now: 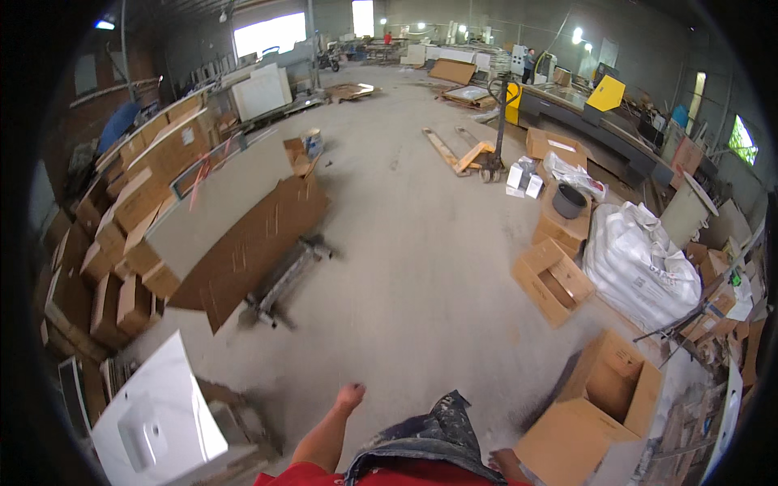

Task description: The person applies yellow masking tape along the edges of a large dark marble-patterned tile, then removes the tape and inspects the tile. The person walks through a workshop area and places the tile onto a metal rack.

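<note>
My left hand (351, 396) is held out over the grey floor with its fingers curled in, and nothing shows in it. Low by my side, my right hand (508, 463) is dim and partly cut off, so its fingers are hard to make out. It is nearest to an open cardboard box (609, 387) on the right. A white marbled washbasin top (150, 421) with a rectangular bowl lies at the lower left, apart from my left hand. Between my arms hangs a dark, paint-stained apron (429, 433).
Stacked cardboard boxes (142, 202) and leaning panels (235, 206) line the left, beside a metal stand (284, 283). To the right are another open carton (553, 279), white sacks (636, 251) and a black bucket (569, 201). Ahead stands a pallet jack (486, 150); a person (529, 65) is beyond.
</note>
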The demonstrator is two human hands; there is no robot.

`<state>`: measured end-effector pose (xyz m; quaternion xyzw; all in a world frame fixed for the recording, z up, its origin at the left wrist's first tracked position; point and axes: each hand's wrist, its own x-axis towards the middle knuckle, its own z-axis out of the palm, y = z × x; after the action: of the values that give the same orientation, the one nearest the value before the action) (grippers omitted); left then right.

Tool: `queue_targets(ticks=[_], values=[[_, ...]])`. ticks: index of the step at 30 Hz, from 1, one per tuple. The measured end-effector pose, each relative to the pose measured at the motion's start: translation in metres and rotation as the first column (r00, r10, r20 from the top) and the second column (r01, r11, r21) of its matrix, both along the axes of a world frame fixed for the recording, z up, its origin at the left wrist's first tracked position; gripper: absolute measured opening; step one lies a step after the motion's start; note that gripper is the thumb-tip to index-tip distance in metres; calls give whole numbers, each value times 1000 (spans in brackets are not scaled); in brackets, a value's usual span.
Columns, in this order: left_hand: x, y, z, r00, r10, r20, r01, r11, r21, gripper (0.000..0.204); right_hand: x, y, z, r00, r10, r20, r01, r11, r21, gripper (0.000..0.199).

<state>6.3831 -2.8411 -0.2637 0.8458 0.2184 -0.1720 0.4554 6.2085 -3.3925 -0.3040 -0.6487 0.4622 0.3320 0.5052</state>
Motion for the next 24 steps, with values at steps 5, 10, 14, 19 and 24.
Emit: queue_targets(ticks=[5,10,14,19,24], values=[[300,-16,112,886,-16,463,34,999,-32,44,193,11,-17,982,189,-4,-188,978,86,15],[410,46,61,996,27,89,-45,979,200,41,459,55,-25,877,397,271,-429,901,65,20],[374,103,-40,693,-521,-499,715,588,378,29,673,77,-28,817,200,541,-387,885,258,28],[426,136,-36,668,-217,-712,438,888,141,26,915,127,20,424,757,497,-876,482,13,30],[676,172,-44,754,-48,-656,184,973,141,24,1115,159,-6,614,726,309,-748,660,-64,34]])
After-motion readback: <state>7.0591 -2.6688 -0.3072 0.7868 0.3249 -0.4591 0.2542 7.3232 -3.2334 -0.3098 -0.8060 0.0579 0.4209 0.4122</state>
